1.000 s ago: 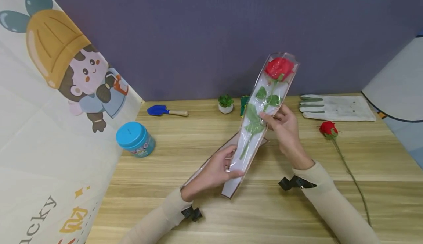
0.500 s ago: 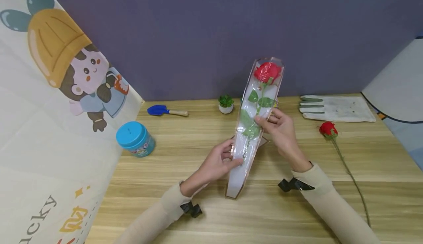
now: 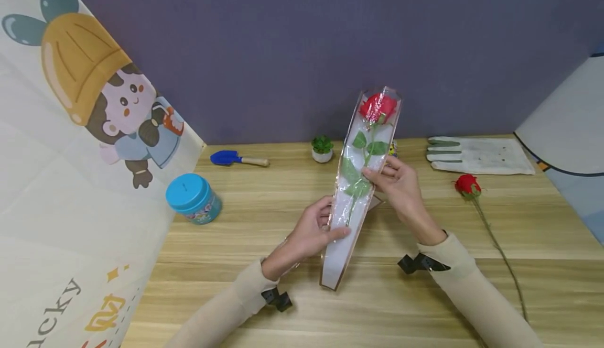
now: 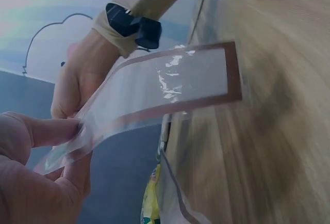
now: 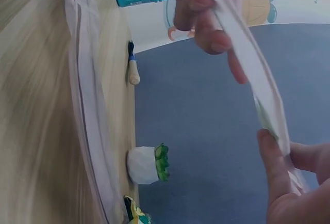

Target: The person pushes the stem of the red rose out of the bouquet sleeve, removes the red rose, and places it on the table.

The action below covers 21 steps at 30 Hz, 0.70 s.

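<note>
Gripping a clear sleeve point(image 3: 337, 256) that holds a red rose point(image 3: 377, 108), the left hand point(image 3: 315, 232) curls thumb and fingers round its lower left edge. The right hand point(image 3: 398, 185) pinches its right edge higher up, thumb in front. The sleeve slants through the middle of the head view, bloom uppermost; another wrapper point(image 5: 93, 110) lies beneath on the table point(image 3: 245, 232). A loose rose point(image 3: 493, 235) lies at right, below a glove point(image 3: 491, 155); a blue jar point(image 3: 193, 198) stands at left.
</note>
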### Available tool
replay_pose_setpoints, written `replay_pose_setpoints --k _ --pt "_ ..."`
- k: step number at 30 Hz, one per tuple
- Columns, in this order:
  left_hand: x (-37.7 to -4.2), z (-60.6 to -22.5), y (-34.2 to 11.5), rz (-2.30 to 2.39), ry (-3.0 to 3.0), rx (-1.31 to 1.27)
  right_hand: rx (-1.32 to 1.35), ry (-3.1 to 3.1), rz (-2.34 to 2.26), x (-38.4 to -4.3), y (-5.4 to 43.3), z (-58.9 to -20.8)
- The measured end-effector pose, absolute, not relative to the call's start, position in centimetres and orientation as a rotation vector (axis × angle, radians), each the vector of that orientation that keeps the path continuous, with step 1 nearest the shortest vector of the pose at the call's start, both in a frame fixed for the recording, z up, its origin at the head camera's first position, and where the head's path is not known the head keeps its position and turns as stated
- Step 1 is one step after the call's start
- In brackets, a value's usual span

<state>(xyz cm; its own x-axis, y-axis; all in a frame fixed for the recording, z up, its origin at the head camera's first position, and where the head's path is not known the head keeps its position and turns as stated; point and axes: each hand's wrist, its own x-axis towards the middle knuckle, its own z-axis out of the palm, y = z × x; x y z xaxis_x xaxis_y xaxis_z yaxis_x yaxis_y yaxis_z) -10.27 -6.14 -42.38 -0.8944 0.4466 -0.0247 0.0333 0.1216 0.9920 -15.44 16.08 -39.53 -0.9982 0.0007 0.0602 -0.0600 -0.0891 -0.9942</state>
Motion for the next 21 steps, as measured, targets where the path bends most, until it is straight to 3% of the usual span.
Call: replay_pose_setpoints --k 21 --pt "-9.65 -43.28 -6.13 1.902 2.093 0.483 0.074 -2.123 2.360 -15.23 15.56 -39.34"
